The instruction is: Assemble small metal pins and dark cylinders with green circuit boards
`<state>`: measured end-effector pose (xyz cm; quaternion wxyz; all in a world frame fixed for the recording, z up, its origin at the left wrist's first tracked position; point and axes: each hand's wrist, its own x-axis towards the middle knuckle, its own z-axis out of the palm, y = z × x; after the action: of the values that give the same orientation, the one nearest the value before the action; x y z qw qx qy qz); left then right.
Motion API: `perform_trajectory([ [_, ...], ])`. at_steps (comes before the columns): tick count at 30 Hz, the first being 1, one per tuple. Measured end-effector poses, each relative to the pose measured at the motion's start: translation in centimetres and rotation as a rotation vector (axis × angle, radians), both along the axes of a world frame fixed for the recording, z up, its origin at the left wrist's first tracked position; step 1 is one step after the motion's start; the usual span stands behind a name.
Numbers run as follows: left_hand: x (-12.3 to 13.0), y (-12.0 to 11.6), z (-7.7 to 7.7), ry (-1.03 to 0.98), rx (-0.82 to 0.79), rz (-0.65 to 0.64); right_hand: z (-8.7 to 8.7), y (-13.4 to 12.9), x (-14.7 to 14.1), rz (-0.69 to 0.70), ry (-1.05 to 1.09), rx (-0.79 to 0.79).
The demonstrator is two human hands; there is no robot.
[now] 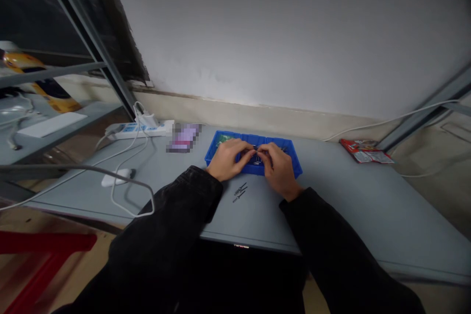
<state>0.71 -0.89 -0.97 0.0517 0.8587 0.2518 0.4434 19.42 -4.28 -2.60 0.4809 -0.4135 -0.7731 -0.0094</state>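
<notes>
Hands: two, one left hand (228,158), one right hand (278,166). Blue tray (253,170): one. Loose metal pins (239,197) before it: about three, overlapping; those inside too hidden to count. Power strip (147,129): one. Red packet (366,151): one. Yellow bottle (55,91): one. Red stool (47,243): one, partly in view. Table (342,206) under tray: one.

The tray (254,170) is blue, the tabletop (349,196) grey, and both sleeves (169,211) black.
</notes>
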Motion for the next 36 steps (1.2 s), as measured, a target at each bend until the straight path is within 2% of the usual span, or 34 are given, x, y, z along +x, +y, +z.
perform_trajectory([
  [24, -0.05, 0.01, -0.03, -0.006, -0.012, -0.011, 0.18, 0.09, 0.12, -0.013, 0.022, -0.006],
  [36, -0.11, 0.01, 0.04, -0.026, -0.014, 0.037, -0.05, 0.07, 0.13, -0.021, 0.051, -0.021],
])
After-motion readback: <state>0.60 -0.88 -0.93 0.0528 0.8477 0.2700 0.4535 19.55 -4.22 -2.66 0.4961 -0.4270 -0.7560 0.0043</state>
